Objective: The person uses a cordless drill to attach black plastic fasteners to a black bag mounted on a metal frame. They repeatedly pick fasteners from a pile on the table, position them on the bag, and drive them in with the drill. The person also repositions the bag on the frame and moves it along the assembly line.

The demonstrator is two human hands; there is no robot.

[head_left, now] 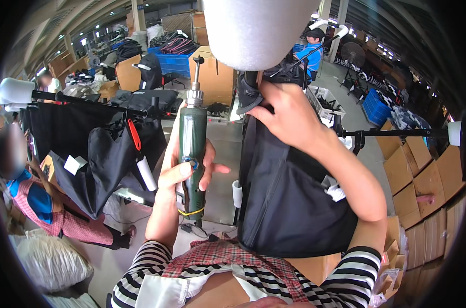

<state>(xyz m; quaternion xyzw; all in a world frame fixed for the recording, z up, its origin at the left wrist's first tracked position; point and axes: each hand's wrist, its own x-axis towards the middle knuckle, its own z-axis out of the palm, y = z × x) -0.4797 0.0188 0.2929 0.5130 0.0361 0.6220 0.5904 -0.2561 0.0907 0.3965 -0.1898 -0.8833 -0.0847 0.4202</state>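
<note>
Partly hidden right grip [290, 114]: at black fitting [247, 96], closure unclear | left grip [178, 173]: around green tool [193, 136]

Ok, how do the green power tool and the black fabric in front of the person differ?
The green power tool is a slim, stiff cylinder, while the black fabric is broad and soft-looking. The tool is gripped in the left hand, its metal tip toward the picture's top; the fabric hangs below the right hand. Both are dark.
</note>
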